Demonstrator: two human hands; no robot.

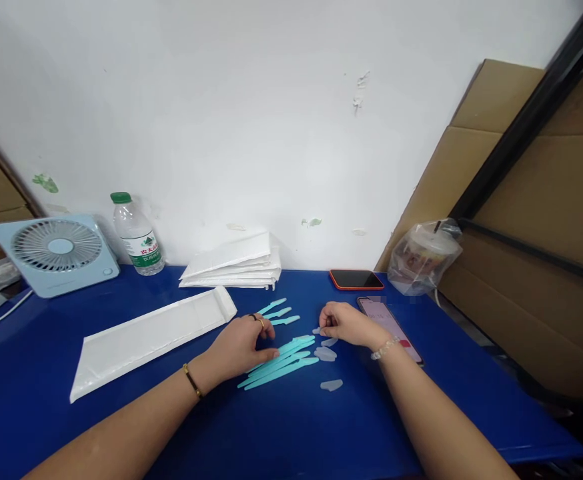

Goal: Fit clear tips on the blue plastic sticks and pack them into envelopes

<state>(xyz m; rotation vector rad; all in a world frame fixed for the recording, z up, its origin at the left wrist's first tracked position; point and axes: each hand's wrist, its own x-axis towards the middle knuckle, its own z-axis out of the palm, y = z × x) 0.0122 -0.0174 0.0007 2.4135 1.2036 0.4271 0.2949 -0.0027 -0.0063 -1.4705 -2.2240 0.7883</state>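
Note:
Several long teal plastic sticks (281, 364) lie bunched on the blue table (291, 427). My left hand (244, 345) rests on their left ends, fingers curled over them. Three more teal sticks (277, 311) lie apart just behind. My right hand (344, 325) sits to the right of the bunch, its fingertips pinching a small clear plastic cap (317, 331). A few more clear caps (325, 353) lie loose near it, one (331, 385) closer to me.
A long white padded envelope (146, 337) lies at left, a stack of them (234, 265) by the wall. A blue fan (56, 253), water bottle (136, 235), two phones (356, 279) (396, 327), a bagged drink cup (424, 257) and cardboard (536, 220) ring the work spot.

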